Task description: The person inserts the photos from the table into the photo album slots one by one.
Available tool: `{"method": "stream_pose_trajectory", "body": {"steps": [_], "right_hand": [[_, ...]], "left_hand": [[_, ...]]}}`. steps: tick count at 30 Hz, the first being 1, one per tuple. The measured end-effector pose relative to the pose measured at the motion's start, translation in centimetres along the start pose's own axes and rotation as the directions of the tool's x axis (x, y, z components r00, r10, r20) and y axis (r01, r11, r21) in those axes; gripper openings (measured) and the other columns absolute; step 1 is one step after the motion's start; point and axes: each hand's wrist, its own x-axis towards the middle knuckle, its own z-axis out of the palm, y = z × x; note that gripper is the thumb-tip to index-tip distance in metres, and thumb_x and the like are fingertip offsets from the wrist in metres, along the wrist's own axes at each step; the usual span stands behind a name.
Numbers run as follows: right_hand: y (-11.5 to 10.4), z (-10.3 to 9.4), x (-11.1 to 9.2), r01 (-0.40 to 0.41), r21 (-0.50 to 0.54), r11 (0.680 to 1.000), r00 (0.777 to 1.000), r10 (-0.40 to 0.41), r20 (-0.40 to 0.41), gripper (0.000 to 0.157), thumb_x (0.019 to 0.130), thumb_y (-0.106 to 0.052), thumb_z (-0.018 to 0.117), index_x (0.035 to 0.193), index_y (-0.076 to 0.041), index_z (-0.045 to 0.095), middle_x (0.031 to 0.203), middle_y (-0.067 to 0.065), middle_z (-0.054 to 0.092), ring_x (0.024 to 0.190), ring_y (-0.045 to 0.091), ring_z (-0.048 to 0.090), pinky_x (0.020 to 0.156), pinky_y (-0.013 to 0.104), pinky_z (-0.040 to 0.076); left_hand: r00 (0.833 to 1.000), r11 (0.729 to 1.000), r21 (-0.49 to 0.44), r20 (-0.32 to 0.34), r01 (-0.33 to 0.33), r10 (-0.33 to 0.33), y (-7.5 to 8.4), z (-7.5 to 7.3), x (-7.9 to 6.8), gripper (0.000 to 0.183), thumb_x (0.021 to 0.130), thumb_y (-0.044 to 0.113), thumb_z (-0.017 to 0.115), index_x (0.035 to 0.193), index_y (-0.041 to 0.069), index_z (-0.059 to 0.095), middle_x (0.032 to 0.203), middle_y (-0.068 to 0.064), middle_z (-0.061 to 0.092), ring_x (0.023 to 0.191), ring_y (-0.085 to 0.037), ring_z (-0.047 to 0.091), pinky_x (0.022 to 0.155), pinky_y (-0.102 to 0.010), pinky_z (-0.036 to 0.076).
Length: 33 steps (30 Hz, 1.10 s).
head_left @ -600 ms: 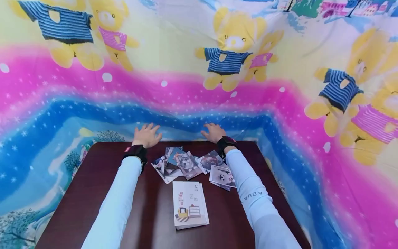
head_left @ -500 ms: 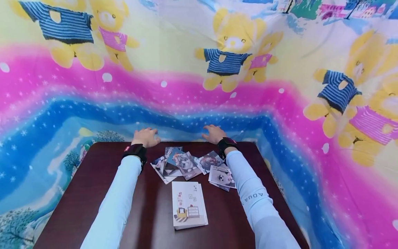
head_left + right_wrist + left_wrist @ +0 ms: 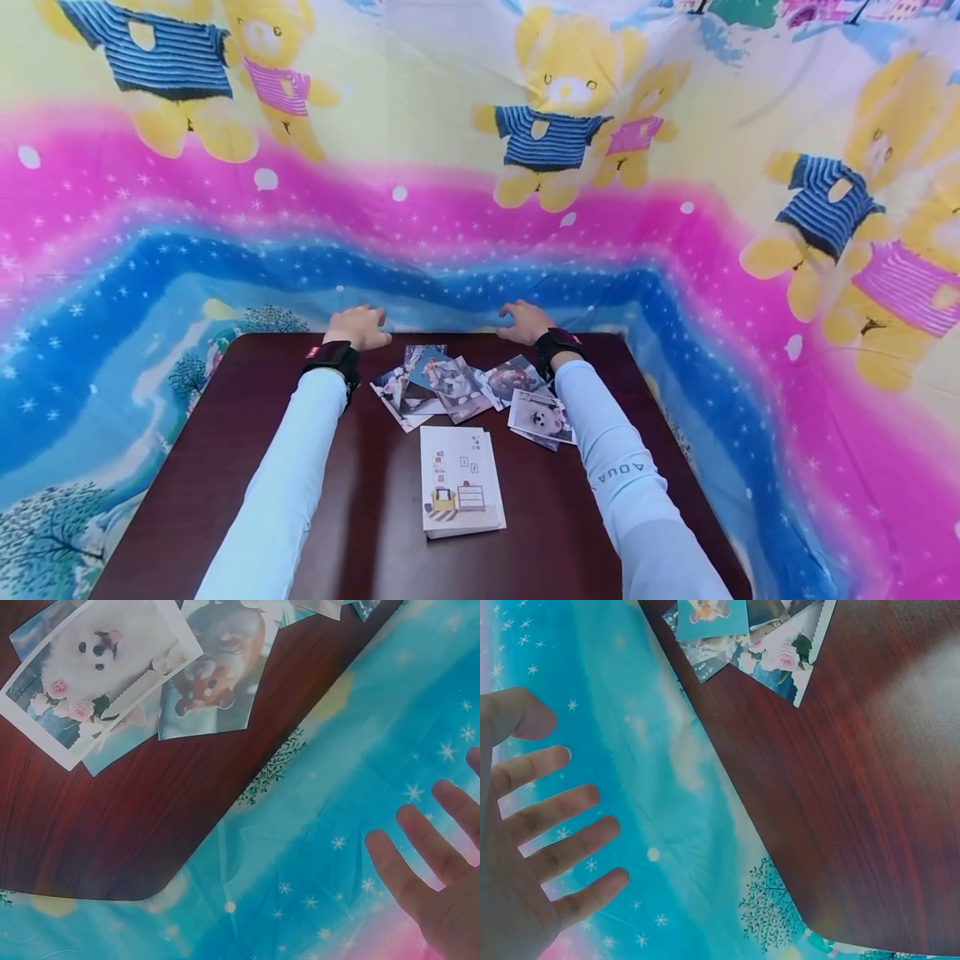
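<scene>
In the head view my left hand (image 3: 358,327) hovers at the table's far edge, left of the scattered photos. Its fingers (image 3: 562,814) spread apart, loosely bent, with nothing in them, as the left wrist view shows. My right hand (image 3: 528,322) hangs over the same edge further right, also holding nothing. Animal photos lie in two loose groups: a fanned left group (image 3: 457,387) and a right group topped by a white dog photo (image 3: 101,656). A hamster photo (image 3: 221,667) lies beside the dog one. Nearer me sits a white album (image 3: 461,479) with a drawn room on its cover.
The dark brown table (image 3: 225,467) has rounded far corners. A printed cloth (image 3: 420,225) with bears and snowflakes hangs around its back and sides. My right forearm (image 3: 607,442) passes over the table's right part and partly covers the right photos.
The head view has shifted slightly, so the table and album sit a little higher. The fingers of both hands look more bent than before. Photos and album lie as they were.
</scene>
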Motion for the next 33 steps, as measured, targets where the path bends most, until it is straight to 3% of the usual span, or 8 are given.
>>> {"method": "stream_pose_trajectory", "body": {"steps": [9,14,18,20,25,27,29,33], "right_hand": [[0.7,2.6,-0.5,0.215,0.096,0.972,0.975,-0.209,-0.074,0.038,0.101,-0.019,0.056,0.135,-0.002,0.056,0.133,0.020,0.055,0.119,0.033,0.054,0.098,0.047,0.044],[0.6,6.9,-1.7,0.336,0.136,0.932,0.939,-0.320,-0.124,0.028,0.099,-0.012,0.058,0.124,0.001,0.063,0.114,0.016,0.061,0.099,0.027,0.060,0.086,0.041,0.050],[0.7,11.4,-4.0,0.431,0.172,0.886,0.902,-0.417,-0.113,0.027,0.098,-0.007,0.058,0.121,0.006,0.063,0.112,0.020,0.062,0.095,0.029,0.061,0.084,0.040,0.051],[0.9,13.8,-5.3,0.439,0.200,0.876,0.898,-0.430,-0.090,0.030,0.099,-0.007,0.056,0.124,0.008,0.061,0.118,0.022,0.060,0.100,0.031,0.061,0.086,0.043,0.050],[1.5,18.3,-8.0,0.377,0.275,0.884,0.926,-0.367,-0.089,0.037,0.103,-0.013,0.054,0.135,0.005,0.054,0.126,0.019,0.054,0.103,0.027,0.056,0.086,0.041,0.047],[1.6,19.3,-8.7,0.362,0.308,0.880,0.931,-0.354,-0.084,0.041,0.103,-0.014,0.053,0.139,0.006,0.050,0.123,0.018,0.053,0.096,0.025,0.054,0.081,0.038,0.046],[1.7,20.0,-9.0,0.347,0.338,0.875,0.936,-0.347,-0.062,0.045,0.103,-0.016,0.053,0.142,0.006,0.046,0.122,0.017,0.050,0.090,0.021,0.050,0.077,0.034,0.042],[1.8,21.0,-8.6,0.305,0.371,0.877,0.949,-0.312,-0.044,0.049,0.104,-0.021,0.053,0.145,0.003,0.044,0.123,0.013,0.043,0.091,0.019,0.046,0.079,0.033,0.038]], "left_hand": [[0.994,0.996,-0.004,-0.068,-0.091,0.091,-0.5,1.4,-0.2,0.040,0.098,0.029,0.052,0.129,0.004,0.056,0.134,-0.025,0.052,0.119,-0.046,0.051,0.098,-0.064,0.037],[0.961,0.971,0.019,-0.139,-0.238,0.238,-0.3,4.2,-1.2,0.045,0.097,0.030,0.053,0.134,0.005,0.056,0.134,-0.022,0.055,0.119,-0.044,0.052,0.098,-0.064,0.040],[0.922,0.934,0.018,-0.149,-0.358,0.357,0.4,7.6,-3.5,0.046,0.097,0.031,0.057,0.134,0.003,0.056,0.133,-0.023,0.055,0.119,-0.042,0.053,0.097,-0.063,0.042],[0.888,0.903,0.003,-0.183,-0.429,0.422,0.9,9.9,-5.1,0.045,0.095,0.027,0.062,0.132,0.001,0.058,0.131,-0.023,0.056,0.116,-0.040,0.056,0.097,-0.060,0.044],[0.747,0.789,-0.027,-0.344,-0.614,0.569,2.7,16.4,-9.7,0.036,0.088,0.015,0.071,0.121,0.001,0.065,0.124,-0.021,0.062,0.114,-0.035,0.059,0.097,-0.053,0.047],[0.710,0.757,-0.035,-0.380,-0.652,0.594,3.4,18.6,-11.4,0.035,0.087,0.013,0.071,0.120,0.002,0.066,0.125,-0.021,0.061,0.117,-0.037,0.057,0.097,-0.054,0.047],[0.700,0.748,-0.048,-0.398,-0.662,0.593,3.9,20.3,-12.6,0.034,0.087,0.013,0.071,0.119,0.002,0.068,0.127,-0.022,0.061,0.120,-0.039,0.056,0.096,-0.056,0.047],[0.729,0.767,-0.096,-0.405,-0.634,0.552,4.7,22.1,-13.8,0.030,0.087,0.012,0.071,0.116,0.005,0.070,0.130,-0.021,0.059,0.125,-0.040,0.052,0.094,-0.058,0.047]]}}
